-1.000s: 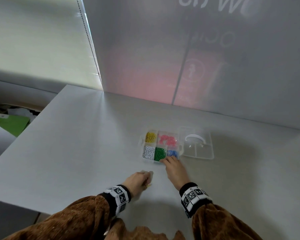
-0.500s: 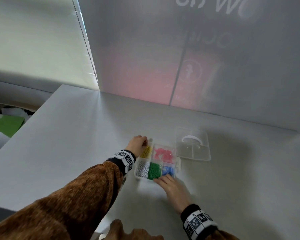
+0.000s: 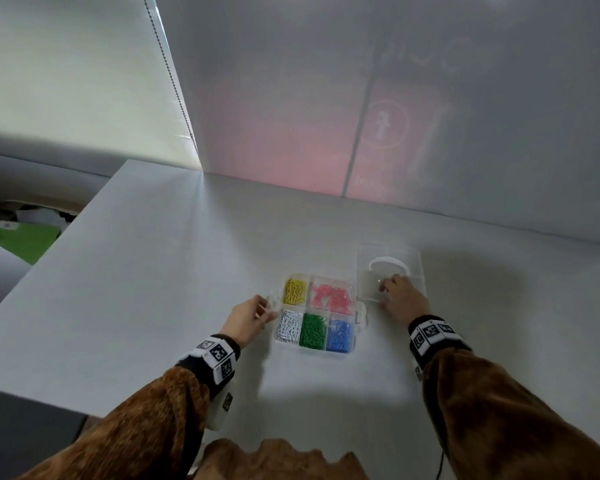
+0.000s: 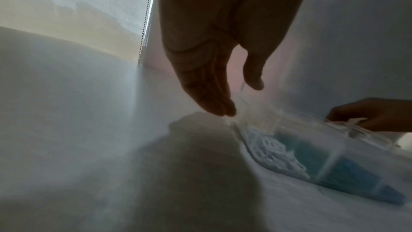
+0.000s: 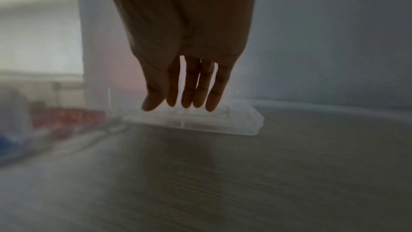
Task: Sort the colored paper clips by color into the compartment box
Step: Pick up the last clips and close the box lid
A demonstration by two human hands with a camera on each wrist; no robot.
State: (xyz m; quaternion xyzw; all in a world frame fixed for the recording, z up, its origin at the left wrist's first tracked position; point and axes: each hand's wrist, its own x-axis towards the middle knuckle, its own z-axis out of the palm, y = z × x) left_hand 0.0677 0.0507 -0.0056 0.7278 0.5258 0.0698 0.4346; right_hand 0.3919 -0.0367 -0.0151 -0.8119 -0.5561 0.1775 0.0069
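Hands flank the sorted box

Box (image 3: 315,313) sits on the table (image 3: 136,271) in front of you, its long axis running left to right. Yellow clips (image 3: 295,291) and pink clips (image 3: 331,296) fill its far row; white clips (image 3: 288,325), green clips (image 3: 313,330) and blue clips (image 3: 340,336) fill its near row. Its clear lid (image 3: 390,271) lies open flat on the right side of the box, white handle (image 3: 388,263) toward the far edge. Your left hand (image 3: 246,318) is at the box's left end, fingers (image 4: 214,101) straight and relaxed, tips at the latch there. Your right hand (image 3: 400,299) rests on the lid's near part, fingers (image 5: 189,93) extended, gripping nothing.
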